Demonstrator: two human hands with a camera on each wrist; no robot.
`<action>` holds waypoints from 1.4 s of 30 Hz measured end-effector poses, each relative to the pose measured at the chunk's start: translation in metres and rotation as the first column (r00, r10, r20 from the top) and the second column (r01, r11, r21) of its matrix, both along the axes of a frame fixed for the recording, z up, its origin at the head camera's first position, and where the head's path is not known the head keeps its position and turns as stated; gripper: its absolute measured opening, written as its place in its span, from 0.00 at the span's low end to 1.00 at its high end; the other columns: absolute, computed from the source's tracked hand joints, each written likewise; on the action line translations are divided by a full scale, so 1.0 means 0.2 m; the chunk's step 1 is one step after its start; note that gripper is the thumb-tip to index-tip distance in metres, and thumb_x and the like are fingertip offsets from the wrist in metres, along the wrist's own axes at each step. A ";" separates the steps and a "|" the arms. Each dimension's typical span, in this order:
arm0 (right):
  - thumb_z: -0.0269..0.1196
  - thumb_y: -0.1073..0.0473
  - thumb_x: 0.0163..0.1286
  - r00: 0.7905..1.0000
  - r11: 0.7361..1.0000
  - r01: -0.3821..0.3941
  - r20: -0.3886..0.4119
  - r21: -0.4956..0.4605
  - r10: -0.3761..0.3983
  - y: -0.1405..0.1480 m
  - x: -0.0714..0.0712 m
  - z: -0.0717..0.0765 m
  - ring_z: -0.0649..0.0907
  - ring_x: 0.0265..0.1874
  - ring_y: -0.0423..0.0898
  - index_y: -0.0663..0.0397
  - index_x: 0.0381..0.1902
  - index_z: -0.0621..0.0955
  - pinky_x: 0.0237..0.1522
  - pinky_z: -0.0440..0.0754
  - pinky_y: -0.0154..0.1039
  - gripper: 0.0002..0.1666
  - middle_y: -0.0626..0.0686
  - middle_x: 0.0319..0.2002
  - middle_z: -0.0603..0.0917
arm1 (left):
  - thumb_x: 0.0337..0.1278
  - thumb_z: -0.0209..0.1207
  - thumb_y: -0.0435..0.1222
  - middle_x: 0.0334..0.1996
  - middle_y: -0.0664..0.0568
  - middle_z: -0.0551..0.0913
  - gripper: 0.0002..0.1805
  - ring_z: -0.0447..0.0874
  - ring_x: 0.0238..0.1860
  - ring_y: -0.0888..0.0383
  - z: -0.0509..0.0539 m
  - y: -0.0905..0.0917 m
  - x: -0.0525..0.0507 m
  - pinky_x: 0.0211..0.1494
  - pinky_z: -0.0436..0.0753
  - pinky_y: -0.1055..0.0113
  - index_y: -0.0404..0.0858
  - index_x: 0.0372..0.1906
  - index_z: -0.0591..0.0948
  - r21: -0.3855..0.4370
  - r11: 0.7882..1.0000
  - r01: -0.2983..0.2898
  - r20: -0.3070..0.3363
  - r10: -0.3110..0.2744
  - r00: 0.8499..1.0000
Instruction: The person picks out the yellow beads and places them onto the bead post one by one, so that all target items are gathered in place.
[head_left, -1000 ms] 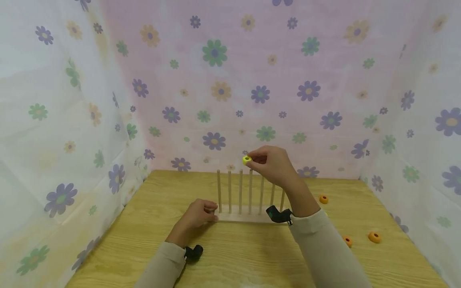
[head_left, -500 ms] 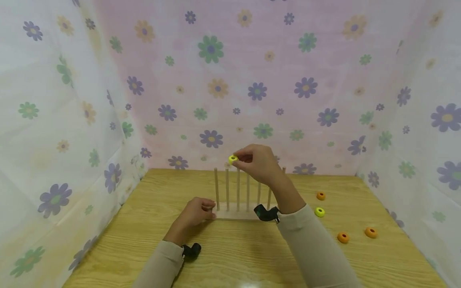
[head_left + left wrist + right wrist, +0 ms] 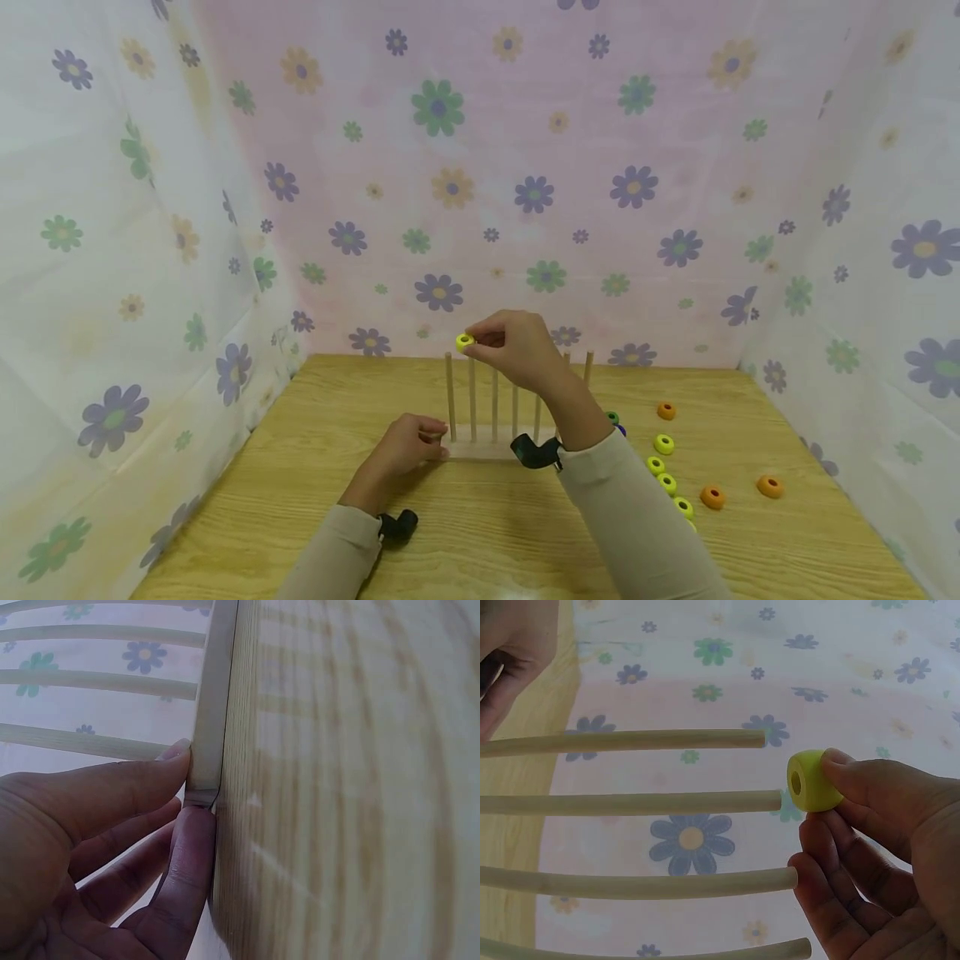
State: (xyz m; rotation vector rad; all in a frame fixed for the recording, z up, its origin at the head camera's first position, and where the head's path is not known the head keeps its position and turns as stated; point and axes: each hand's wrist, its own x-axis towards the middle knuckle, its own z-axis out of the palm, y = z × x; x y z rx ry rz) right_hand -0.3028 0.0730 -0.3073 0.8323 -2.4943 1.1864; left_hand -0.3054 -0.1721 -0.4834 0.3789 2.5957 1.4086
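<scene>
A yellow bead (image 3: 465,342) is pinched between the thumb and index finger of my right hand (image 3: 517,350), just above the top of the second peg from the left. In the right wrist view the bead (image 3: 814,781) faces that peg's end (image 3: 772,800) with a small gap, its hole toward the peg. The wooden base (image 3: 480,450) carries a row of upright pegs, with no bead on those that show. My left hand (image 3: 405,446) grips the base's left end; in the left wrist view its thumb and a finger hold the corner of the base (image 3: 208,742).
Right of the rack lie several yellow beads (image 3: 663,444) and orange beads (image 3: 712,497), with a green bead (image 3: 612,417) and a blue one (image 3: 621,431) partly hidden by my right arm. Flowered cloth walls (image 3: 480,167) stand behind and at both sides of the wooden table (image 3: 480,533).
My right hand has carried the yellow bead left along the peg tops, from near the fourth peg to the second. More beads show at the right. My left hand stays on the base.
</scene>
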 end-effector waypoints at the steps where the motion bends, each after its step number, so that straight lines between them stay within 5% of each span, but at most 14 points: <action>1: 0.73 0.53 0.69 1.000 1.000 -0.004 0.000 -0.001 0.004 0.00 0.00 0.00 0.88 0.39 0.41 0.50 0.51 0.91 0.43 0.89 0.38 0.15 0.47 0.44 0.89 | 0.59 0.73 0.33 0.61 0.41 0.84 0.24 0.87 0.52 0.50 0.00 0.00 0.00 0.51 0.89 0.56 0.36 0.61 0.86 -0.002 1.000 0.000 -0.001 0.000 1.000; 42: 0.72 0.55 0.70 1.000 1.000 -0.012 0.010 -0.017 0.013 -0.12 0.00 -0.04 0.87 0.36 0.39 0.51 0.50 0.91 0.40 0.88 0.34 0.13 0.47 0.42 0.89 | 0.59 0.72 0.32 0.60 0.42 0.85 0.22 0.87 0.53 0.49 0.03 0.01 0.02 0.53 0.88 0.53 0.35 0.60 0.86 -0.023 1.000 -0.012 0.010 0.012 1.000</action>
